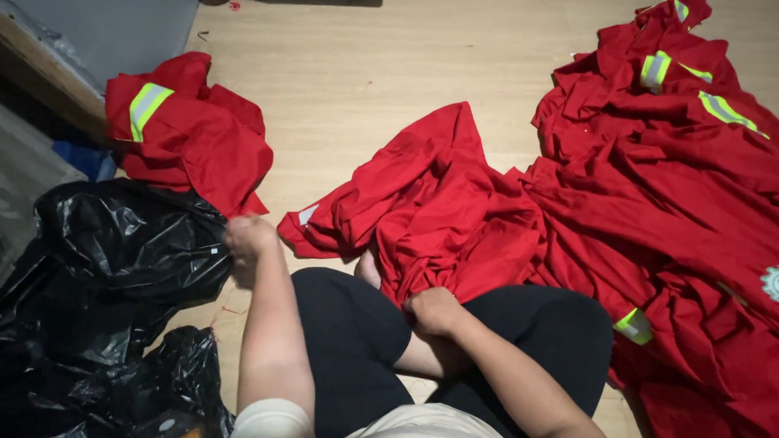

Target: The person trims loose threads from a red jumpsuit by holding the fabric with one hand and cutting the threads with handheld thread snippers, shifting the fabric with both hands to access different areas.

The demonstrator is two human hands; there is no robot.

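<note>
Red clothes (441, 199) lie on the floor (356, 63), over the person's lap. Right hand (433, 312) is closed tight on the cloth. Left hand (248, 236) is closed at the edge of a black bag (119, 248), away from the clothes.

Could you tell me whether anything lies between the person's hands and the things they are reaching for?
Nothing visible does. The left hand is closed at the edge of the black plastic bag, and the right hand already grips the red garment bunched over the lap. Both hands touch their things directly.
</note>
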